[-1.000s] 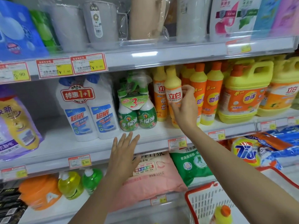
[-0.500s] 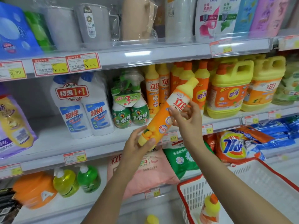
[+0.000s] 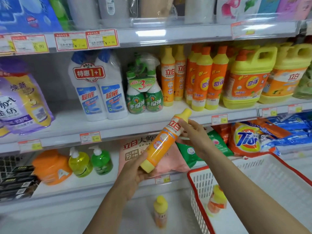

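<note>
In the head view, the orange bottle point(image 3: 166, 141) sits tilted, cap toward the middle shelf's point(image 3: 135, 130) front edge, with the left hand point(image 3: 135, 174) curled round its yellow base and the right hand point(image 3: 194, 139) gripping its upper label; matching bottles point(image 3: 167, 78) stand behind, a pink pouch point(image 3: 128, 152) lies beneath, and a red-rimmed basket point(image 3: 190, 173) sits lower right.

I'm standing in a shop, cleaning-goods aisle! White shelves point(image 3: 152, 121) run past my left hand point(image 3: 135, 168) and right hand point(image 3: 194, 139), edged with red-and-yellow price tags point(image 3: 90, 137). The orange bottle point(image 3: 162, 142) I'm holding matches the rows of dish-soap bottles point(image 3: 216, 78) and jugs point(image 3: 246, 78) above. Detergent bags point(image 3: 248, 139) sit right of my hands, and there's a red-rimmed shopping basket point(image 3: 200, 188) below.
</note>
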The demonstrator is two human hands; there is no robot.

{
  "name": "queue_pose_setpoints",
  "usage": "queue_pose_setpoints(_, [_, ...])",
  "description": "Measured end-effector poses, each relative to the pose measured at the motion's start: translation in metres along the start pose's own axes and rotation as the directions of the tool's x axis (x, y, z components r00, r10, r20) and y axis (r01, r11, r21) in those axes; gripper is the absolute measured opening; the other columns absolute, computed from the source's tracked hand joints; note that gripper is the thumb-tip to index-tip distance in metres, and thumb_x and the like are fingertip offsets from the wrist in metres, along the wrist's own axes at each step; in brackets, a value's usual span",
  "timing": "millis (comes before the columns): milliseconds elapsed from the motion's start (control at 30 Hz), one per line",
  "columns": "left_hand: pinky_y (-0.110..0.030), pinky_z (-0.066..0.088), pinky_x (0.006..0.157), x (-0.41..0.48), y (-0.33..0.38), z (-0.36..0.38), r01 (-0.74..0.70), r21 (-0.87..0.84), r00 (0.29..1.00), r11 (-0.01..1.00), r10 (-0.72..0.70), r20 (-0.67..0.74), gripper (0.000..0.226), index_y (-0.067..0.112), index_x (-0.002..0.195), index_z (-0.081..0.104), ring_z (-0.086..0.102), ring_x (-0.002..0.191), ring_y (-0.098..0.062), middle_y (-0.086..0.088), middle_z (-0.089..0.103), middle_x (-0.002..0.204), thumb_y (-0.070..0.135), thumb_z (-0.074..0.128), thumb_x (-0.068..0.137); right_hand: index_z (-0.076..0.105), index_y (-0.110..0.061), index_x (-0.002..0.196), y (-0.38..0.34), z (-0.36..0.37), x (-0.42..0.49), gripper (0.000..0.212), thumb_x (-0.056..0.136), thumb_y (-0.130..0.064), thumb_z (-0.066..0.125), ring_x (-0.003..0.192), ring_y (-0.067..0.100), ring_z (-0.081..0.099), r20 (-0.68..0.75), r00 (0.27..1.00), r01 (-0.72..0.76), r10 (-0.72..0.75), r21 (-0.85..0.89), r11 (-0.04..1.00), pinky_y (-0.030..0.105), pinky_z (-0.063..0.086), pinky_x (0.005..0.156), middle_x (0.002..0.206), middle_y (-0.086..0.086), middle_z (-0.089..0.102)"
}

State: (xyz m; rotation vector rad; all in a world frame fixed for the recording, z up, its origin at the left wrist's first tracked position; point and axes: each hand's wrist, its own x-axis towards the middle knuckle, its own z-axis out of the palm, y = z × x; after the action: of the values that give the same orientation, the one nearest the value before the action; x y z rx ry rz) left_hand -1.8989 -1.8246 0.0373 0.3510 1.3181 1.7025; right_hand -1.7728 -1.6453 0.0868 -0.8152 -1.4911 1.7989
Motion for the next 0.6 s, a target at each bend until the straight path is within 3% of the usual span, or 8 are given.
queue_pose_setpoints(100, [-0.024, 0.057, 0.068, -0.004, 0.004, -0.008, -0.201, 0.158, 0.978, 0.967, 0.207, -0.019, 0.060, 0.009, 0.121, 0.066, 0.071, 0.088, -0.017, -0.010, 0.074, 0.104, 0.028, 0.077, 0.064, 0.057, -0.029, 0.120, 0.003, 0.009, -0.004, 0.043, 0.085, -0.050, 0.070, 0.084, 0.017, 0.074, 0.066, 0.997, -0.038, 0.041, -0.045, 0.998, 0.033, 0.061, 0.064, 0.103, 0.003, 0.073])
queue_pose_setpoints(233, [-0.019, 0.054, 0.078, -0.005, 0.016, -0.014, -0.427, 0.299, 0.896, 0.854, 0.444, 0.011, 0.061, 0.023, 0.117, 0.067, 0.068, 0.099, -0.008, 0.004, 0.073, 0.109, 0.005, 0.084, 0.061, 0.055, -0.012, 0.114, 0.007, 0.020, -0.004, 0.038, 0.087, -0.029, 0.074, 0.077, 0.021, 0.074, 0.011, 1.000, -0.014, 0.013, 0.084, 0.996, 0.034, 0.062, 0.066, 0.097, 0.011, 0.073])
queue_pose_setpoints(300, [-0.027, 0.056, 0.082, -0.007, 0.022, -0.015, -0.395, 0.233, 0.915, 0.889, 0.404, 0.007, 0.063, 0.026, 0.123, 0.062, 0.069, 0.103, -0.014, 0.002, 0.070, 0.116, 0.021, 0.083, 0.064, 0.052, -0.010, 0.121, 0.008, 0.024, -0.004, 0.039, 0.089, -0.021, 0.072, 0.083, 0.024, 0.074, 0.008, 0.997, 0.071, -0.074, 0.170, 0.983, 0.037, 0.063, 0.073, 0.102, 0.015, 0.073])
queue_pose_setpoints(400, [-0.038, 0.060, 0.080, -0.010, 0.025, -0.016, -0.190, 0.096, 0.982, 0.977, 0.188, 0.023, 0.068, 0.021, 0.130, 0.055, 0.071, 0.100, -0.026, -0.008, 0.069, 0.120, 0.050, 0.069, 0.071, 0.040, -0.012, 0.132, 0.008, 0.025, -0.003, 0.052, 0.090, -0.018, 0.071, 0.090, 0.030, 0.071, 0.019, 0.987, 0.154, -0.160, 0.187, 0.970, 0.047, 0.060, 0.084, 0.110, 0.019, 0.072])
queue_pose_setpoints(500, [-0.029, 0.059, 0.069, -0.012, 0.023, -0.017, -0.208, 0.069, 0.977, 0.976, 0.211, -0.036, 0.053, 0.011, 0.123, 0.060, 0.073, 0.092, -0.023, -0.016, 0.068, 0.119, 0.028, 0.074, 0.075, 0.030, -0.017, 0.133, 0.012, 0.027, -0.003, 0.057, 0.092, -0.019, 0.069, 0.093, 0.031, 0.071, 0.038, 0.988, 0.142, -0.152, 0.192, 0.971, 0.046, 0.059, 0.087, 0.108, 0.017, 0.073])
queue_pose_setpoints(600, [-0.027, 0.059, 0.068, -0.012, 0.029, -0.012, -0.330, 0.053, 0.933, 0.943, 0.334, -0.133, 0.053, 0.013, 0.112, 0.063, 0.073, 0.087, -0.016, -0.014, 0.067, 0.116, 0.015, 0.080, 0.063, 0.037, -0.012, 0.136, 0.013, 0.027, -0.004, 0.057, 0.091, -0.027, 0.068, 0.093, 0.024, 0.072, 0.059, 0.995, 0.065, -0.081, 0.235, 0.970, 0.042, 0.059, 0.088, 0.107, 0.013, 0.070])
